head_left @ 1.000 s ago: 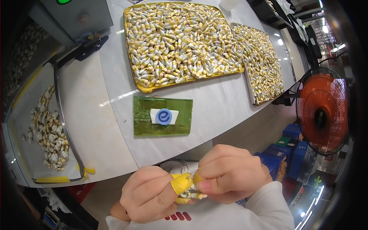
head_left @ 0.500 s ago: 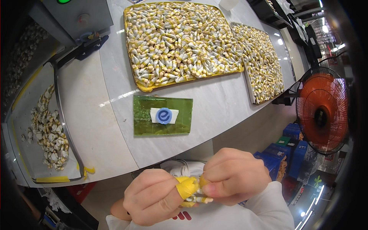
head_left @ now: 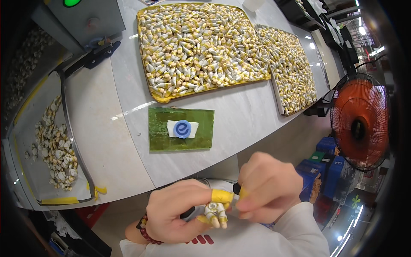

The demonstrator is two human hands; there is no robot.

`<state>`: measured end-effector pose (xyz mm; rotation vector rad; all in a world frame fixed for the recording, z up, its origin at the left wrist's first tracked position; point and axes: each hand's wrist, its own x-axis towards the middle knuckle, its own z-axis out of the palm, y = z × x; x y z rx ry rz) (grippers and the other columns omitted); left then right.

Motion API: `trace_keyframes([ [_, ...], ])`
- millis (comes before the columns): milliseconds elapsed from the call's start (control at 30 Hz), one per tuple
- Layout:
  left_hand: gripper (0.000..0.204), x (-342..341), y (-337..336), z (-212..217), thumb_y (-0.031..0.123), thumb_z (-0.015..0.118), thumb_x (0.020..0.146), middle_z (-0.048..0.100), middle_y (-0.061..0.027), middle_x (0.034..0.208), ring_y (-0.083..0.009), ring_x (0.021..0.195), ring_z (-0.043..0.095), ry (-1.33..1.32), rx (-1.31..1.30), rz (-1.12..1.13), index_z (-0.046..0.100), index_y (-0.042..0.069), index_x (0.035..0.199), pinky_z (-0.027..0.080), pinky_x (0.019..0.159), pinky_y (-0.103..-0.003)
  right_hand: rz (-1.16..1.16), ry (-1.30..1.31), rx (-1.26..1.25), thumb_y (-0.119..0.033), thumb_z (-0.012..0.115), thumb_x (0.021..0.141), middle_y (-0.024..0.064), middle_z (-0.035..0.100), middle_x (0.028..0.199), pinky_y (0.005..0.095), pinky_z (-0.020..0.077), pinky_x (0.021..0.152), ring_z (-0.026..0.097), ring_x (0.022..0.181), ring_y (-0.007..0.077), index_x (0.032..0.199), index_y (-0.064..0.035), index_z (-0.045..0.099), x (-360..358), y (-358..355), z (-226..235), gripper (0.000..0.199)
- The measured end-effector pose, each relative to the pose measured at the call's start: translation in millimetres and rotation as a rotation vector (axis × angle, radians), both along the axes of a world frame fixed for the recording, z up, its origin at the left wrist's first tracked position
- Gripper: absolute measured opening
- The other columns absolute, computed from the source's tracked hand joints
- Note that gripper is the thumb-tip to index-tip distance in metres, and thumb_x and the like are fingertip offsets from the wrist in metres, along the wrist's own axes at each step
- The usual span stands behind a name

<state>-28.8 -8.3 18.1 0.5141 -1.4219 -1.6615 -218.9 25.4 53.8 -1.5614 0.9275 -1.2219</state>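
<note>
Low in the view, my left hand (head_left: 177, 210) is closed, pinching a small white and yellow figurine body (head_left: 215, 212) whose two short limbs point down. Yellow wrapping (head_left: 222, 196) covers a fingertip of that hand. Just to the right, my right hand (head_left: 269, 184) is closed with its fingertips together, apart from the figurine by a small gap. A bit of yellow and a small dark piece (head_left: 236, 187) show at its fingertips; what it holds is hidden. Beyond the hands lies a green glass plate (head_left: 201, 143) carrying a blue round piece (head_left: 182, 129) on white paper.
A yellow-edged tray (head_left: 147, 81) full of small white and yellow parts stands at the back, with a second full tray (head_left: 280, 100) to its right. At left sits a lined tray (head_left: 87, 180) of white pieces. An orange fan (head_left: 357, 124) and blue crates (head_left: 332, 175) are at right.
My hands have drawn apart; the right moved up and to the right. The figurine body now shows plainly in my left hand, which has turned. The trays and plate stay put.
</note>
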Motion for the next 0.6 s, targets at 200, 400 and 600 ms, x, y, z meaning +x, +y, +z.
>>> trace_keyframes([
  [200, 0.028, 6, -8, -7, 0.008, 0.068, 0.077, 0.066, -0.0131, 0.086, -0.0216, 0.070, 0.061, 0.059, 0.110, -0.327, 0.062, -0.006, 0.100, 0.048, 0.062, -0.028, 0.125, 0.142, 0.005, -0.010, 0.075, 0.071, 0.0055, 0.049, 0.080, 0.0254, 0.0364, 0.056, 0.046, 0.070, 0.0174, 0.084, -0.0078, 0.068, -7, -14, 6, 0.015],
  [400, 0.027, 5, 6, -3, 0.009, 0.068, 0.079, 0.065, -0.0108, 0.083, -0.0179, 0.071, 0.062, 0.029, 0.306, -0.249, 0.060, -0.005, 0.102, 0.048, 0.064, -0.026, 0.113, 0.203, -0.017, -0.010, 0.075, 0.071, 0.0057, 0.048, 0.081, 0.0258, 0.0354, 0.058, 0.045, 0.070, 0.0180, 0.085, -0.0077, 0.066, -3, -13, 4, 0.016],
  [600, 0.028, 21, -5, 14, 0.013, 0.074, 0.076, 0.064, -0.0125, 0.083, -0.0180, 0.071, 0.060, -0.198, 0.137, -0.188, 0.061, -0.004, 0.095, 0.047, 0.064, -0.027, 0.009, 0.265, -0.151, -0.008, 0.078, 0.067, 0.0032, 0.052, 0.080, 0.0261, 0.0372, 0.056, 0.048, 0.070, 0.0174, 0.083, -0.0074, 0.065, 11, -11, 1, 0.020],
])
